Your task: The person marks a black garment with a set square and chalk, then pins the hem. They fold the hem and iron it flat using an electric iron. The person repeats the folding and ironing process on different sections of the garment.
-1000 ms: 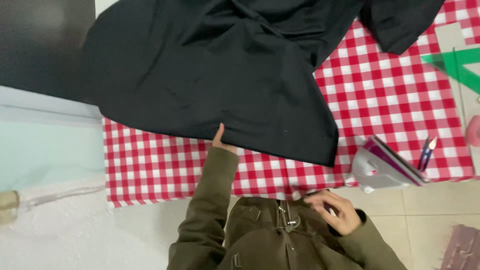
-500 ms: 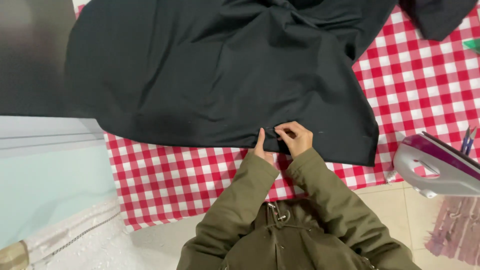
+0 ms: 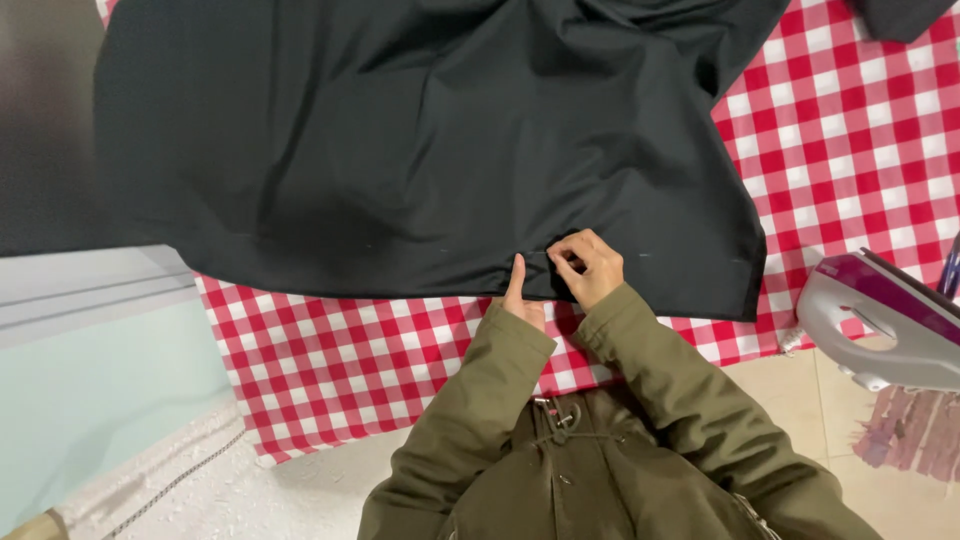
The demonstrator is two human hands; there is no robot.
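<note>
A large black garment (image 3: 420, 150) lies spread over a red-and-white checked cloth (image 3: 340, 350). Both hands meet at its near hem. My left hand (image 3: 522, 297) rests on the hem with the thumb pointing up along the fabric. Right beside it, my right hand (image 3: 588, 264) has its fingers curled and pinches the hem edge. Olive-green jacket sleeves cover both arms.
A purple and white clothes iron (image 3: 885, 320) stands at the right edge of the checked cloth. A pale blue-green surface (image 3: 100, 400) lies at the left, with tiled floor (image 3: 880, 470) at the lower right. More dark cloth (image 3: 900, 15) sits at the top right.
My right hand came up from my jacket front to the garment's hem beside my left hand. The view shifted closer, so the iron now sits further right.
</note>
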